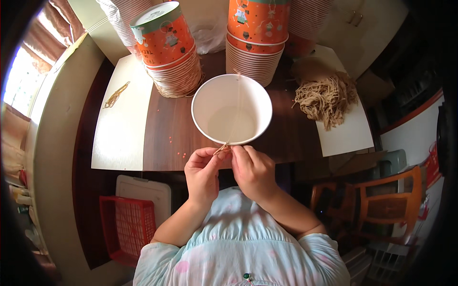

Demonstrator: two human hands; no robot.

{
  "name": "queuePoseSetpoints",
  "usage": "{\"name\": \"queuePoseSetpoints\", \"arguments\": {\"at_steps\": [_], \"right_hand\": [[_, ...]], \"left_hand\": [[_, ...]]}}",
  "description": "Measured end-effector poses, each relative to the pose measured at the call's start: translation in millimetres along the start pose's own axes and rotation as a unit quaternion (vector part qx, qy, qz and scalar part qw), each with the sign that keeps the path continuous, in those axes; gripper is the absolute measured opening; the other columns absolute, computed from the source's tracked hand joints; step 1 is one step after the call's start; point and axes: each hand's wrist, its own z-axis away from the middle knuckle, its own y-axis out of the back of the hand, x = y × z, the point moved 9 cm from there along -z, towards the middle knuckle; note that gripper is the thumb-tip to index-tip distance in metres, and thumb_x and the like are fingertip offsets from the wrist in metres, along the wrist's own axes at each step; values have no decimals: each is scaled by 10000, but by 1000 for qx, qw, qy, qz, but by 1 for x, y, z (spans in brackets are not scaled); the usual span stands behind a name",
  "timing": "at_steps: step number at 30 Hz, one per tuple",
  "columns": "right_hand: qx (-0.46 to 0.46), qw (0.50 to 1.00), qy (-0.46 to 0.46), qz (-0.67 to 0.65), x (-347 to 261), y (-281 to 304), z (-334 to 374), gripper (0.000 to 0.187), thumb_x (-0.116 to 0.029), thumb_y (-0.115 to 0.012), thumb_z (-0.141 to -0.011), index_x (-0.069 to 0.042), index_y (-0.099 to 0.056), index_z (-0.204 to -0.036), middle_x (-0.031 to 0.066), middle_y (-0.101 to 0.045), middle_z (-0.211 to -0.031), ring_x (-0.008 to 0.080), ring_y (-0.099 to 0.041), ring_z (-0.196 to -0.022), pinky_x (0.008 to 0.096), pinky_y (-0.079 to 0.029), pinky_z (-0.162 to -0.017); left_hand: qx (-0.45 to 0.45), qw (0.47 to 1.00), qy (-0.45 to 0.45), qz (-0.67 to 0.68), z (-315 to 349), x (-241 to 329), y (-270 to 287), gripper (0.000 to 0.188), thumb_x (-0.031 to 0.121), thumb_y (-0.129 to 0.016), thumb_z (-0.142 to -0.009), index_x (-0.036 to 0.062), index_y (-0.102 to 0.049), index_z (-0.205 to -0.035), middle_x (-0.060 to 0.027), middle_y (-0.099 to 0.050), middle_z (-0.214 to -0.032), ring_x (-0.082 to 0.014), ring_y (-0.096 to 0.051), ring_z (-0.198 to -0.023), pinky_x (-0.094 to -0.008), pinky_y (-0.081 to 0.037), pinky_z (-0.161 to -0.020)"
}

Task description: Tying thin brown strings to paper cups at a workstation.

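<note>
Evidently, both hands are working at the near rim of a white paper bucket (206,105), which is standing mouth up on the brown table (296,131). The left hand (202,172) is pinching a tan cord (223,149) between thumb and forefinger, just outside that rim; the right hand (253,172) is pinching right beside it, apparently on the same cord, its fingertips partly hiding the hold. A thin strand (238,102) is running across the bucket's mouth to its far rim. The bucket is probably sitting this close to the body so that both hands are meeting comfortably at its rim.

Beyond the bucket, a left stack (167,45) and a right stack (256,47) of orange printed buckets are standing, the right one directly behind and crowding its far side. Right of the bucket, a cord pile (327,100) is lying; well to its left, a small cord bundle (116,95) is resting, while red dots (170,140) are lying nearer. Below and left of the bucket, a red crate (128,229) is sitting, well apart from the hands.
</note>
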Motion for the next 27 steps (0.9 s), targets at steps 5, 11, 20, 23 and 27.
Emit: {"name": "queuePoseSetpoints", "arguments": {"at_steps": [5, 11, 20, 23, 27], "right_hand": [[-19, 997, -2, -76, 1, -14, -6, 204, 5, -632, -792, 5, -609, -994, 112, -626, -815, 275, -635, -668, 351, -515, -599], [-101, 758, -310, -564, 25, -60, 9, 173, -42, -576, -897, 49, -638, -1031, 84, -686, -878, 145, -645, -747, 269, -516, -697], [-49, 525, -443, -725, 28, -99, 35, 193, -138, -578, -929, -25, -659, -1063, 61, -683, -985, 132, -627, -859, 284, -493, -796], [-51, 522, -456, -719, 30, -100, 38, 190, -141, -569, -933, -28, -656, -1059, 72, -683, -988, 150, -632, -875, 303, -493, -812], [-43, 501, -453, -736, 26, -98, 37, 181, -140, -561, -935, -34, -655, -1048, 69, -684, -970, 152, -627, -891, 303, -489, -813]], "left_hand": [[15, 998, 53, 21, -4, -3, 6, 85, -1, -614, -884, 0, -559, -950, -127, -667, -948, -186, -662, -831, -327, -558, -756], [17, 994, 89, 53, -6, 0, 10, 69, 28, -602, -889, 52, -561, -938, -90, -661, -921, -181, -642, -829, -359, -531, -751], [21, 995, -66, -72, -1, 24, 5, 75, -15, -604, -890, 6, -549, -936, -103, -654, -919, -165, -652, -784, -270, -538, -716], [38, 963, -158, -216, 4, 39, 4, 79, -16, -606, -894, -8, -548, -947, -89, -652, -914, -125, -639, -806, -234, -519, -729], [22, 963, -174, -205, 4, 43, -6, 83, -15, -609, -894, -14, -549, -951, -76, -649, -905, -98, -627, -814, -210, -502, -731]]}}
